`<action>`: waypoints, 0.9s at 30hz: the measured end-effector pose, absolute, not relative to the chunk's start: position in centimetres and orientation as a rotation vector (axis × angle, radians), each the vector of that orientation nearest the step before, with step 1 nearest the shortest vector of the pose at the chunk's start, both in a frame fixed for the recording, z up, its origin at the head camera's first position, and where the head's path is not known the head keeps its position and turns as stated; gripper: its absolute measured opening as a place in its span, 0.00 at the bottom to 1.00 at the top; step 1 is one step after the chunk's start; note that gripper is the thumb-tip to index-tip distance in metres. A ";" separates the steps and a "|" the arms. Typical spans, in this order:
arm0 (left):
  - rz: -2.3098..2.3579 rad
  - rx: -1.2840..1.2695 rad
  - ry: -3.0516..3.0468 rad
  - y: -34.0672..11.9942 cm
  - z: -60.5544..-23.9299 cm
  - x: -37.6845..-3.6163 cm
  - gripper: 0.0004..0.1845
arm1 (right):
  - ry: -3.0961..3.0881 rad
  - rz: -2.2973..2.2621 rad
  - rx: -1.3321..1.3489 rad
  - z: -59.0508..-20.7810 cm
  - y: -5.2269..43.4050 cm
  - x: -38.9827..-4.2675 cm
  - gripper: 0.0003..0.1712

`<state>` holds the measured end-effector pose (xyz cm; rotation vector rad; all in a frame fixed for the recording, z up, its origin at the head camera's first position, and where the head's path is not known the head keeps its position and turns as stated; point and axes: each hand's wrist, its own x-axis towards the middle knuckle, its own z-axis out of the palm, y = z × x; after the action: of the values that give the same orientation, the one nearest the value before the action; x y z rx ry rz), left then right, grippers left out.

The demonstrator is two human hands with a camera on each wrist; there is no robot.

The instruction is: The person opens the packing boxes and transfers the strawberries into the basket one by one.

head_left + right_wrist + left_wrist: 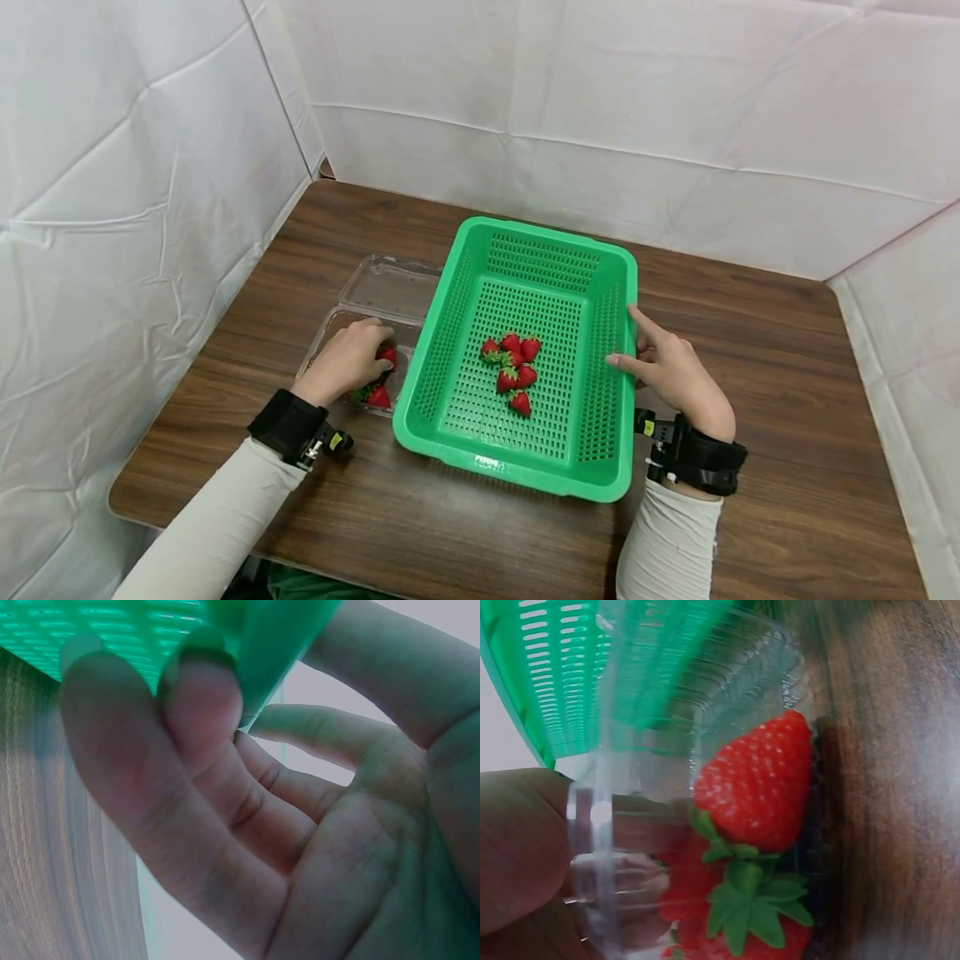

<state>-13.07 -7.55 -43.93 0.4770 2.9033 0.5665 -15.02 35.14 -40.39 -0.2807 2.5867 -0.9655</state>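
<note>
left hand curled over strawberries in clear box, box long axis running away from person; right hand gripping right rim of green basket, thumb inside

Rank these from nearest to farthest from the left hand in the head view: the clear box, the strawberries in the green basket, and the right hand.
1. Clear box: left hand reaches inside it.
2. Strawberries in the green basket: to its right, mid-basket.
3. Right hand: on the basket's far right rim.
</note>
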 end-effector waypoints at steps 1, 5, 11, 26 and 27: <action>0.572 0.479 2.903 -7.6 -43.9 -13.0 0.10 | 2.589 -0.963 -0.281 -40.4 35.1 -15.0 0.49; 0.603 0.475 2.916 -7.5 -42.8 -12.8 0.13 | 2.591 -0.962 -0.274 -40.4 35.1 -15.1 0.49; 0.641 0.491 2.996 -7.3 -39.9 -12.3 0.14 | 2.598 -0.961 -0.281 -40.3 34.9 -15.0 0.49; 0.650 0.764 3.135 -4.0 -34.1 -11.9 0.17 | 2.615 -0.940 -0.288 -40.2 35.0 -14.9 0.49; 0.634 0.796 3.130 -3.6 -33.9 -11.9 0.17 | 2.619 -0.937 -0.291 -40.2 35.0 -14.9 0.49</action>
<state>-11.90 -3.57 -33.87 0.7959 3.1304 0.6338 -14.87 35.04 -40.22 -0.2910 2.6192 -0.9372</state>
